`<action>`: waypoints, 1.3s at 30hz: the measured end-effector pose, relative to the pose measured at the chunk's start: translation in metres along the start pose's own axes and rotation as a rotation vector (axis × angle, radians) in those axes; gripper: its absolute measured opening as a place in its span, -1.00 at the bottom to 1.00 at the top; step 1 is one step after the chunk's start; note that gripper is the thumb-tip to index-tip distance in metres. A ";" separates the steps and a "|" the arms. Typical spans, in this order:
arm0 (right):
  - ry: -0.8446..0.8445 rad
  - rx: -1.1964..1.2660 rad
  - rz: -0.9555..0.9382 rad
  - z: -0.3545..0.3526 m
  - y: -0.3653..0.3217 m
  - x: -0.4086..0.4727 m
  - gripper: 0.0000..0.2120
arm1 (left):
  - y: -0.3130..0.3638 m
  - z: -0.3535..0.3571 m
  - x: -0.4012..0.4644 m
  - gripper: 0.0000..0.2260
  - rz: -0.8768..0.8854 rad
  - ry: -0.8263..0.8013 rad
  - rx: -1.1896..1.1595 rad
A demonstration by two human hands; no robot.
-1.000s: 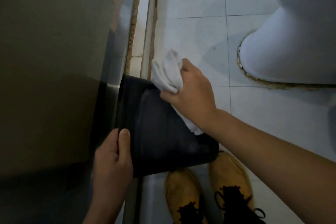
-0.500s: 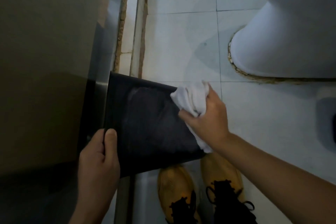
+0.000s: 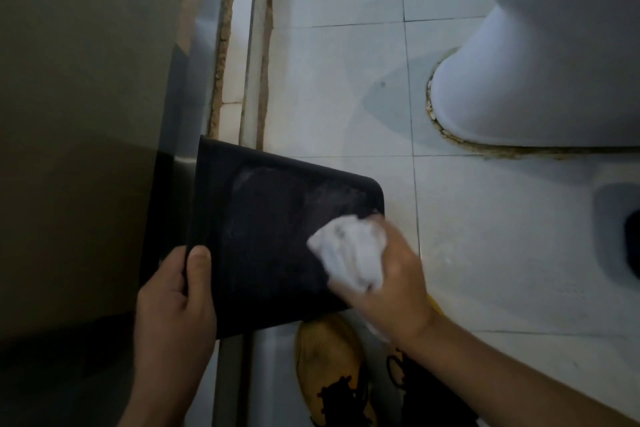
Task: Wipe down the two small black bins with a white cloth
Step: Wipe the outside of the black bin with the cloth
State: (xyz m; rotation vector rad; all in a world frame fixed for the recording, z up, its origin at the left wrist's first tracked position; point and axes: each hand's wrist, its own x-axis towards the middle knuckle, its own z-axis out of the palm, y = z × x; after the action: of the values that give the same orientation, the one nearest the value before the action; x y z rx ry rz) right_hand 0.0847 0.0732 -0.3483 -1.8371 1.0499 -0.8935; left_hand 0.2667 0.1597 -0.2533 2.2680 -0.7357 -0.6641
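Small black plastic bin (image 3: 273, 236), flat-sided with rounded corners, held off the pale tiled floor (image 3: 346, 80), one broad matte side facing up with faint dusty smears. Left hand (image 3: 173, 305) gripping the bin's near left edge, thumb curled over the top surface. Right hand (image 3: 391, 274) clutching a crumpled white cloth (image 3: 349, 253), soft and bunched, pressed against the bin's right side near its rounded corner; blurred with motion. Mustard-yellow shoes with black laces (image 3: 332, 371) below the bin. White glossy ceramic toilet base (image 3: 536, 80) at upper right, crumbly sealant along its foot. Cloth lower and nearer than half a second ago, when sitting at the upper right edge.
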 end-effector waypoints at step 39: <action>-0.307 -0.467 0.270 0.007 -0.052 0.035 -0.16 | -0.006 0.002 0.002 -0.67 0.032 0.021 -0.049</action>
State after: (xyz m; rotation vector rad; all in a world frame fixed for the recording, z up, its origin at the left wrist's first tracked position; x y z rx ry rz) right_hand 0.1215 0.0602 -0.2983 -2.0559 1.3418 -0.2018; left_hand 0.2685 0.1613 -0.2591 2.2106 -0.7359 -0.6364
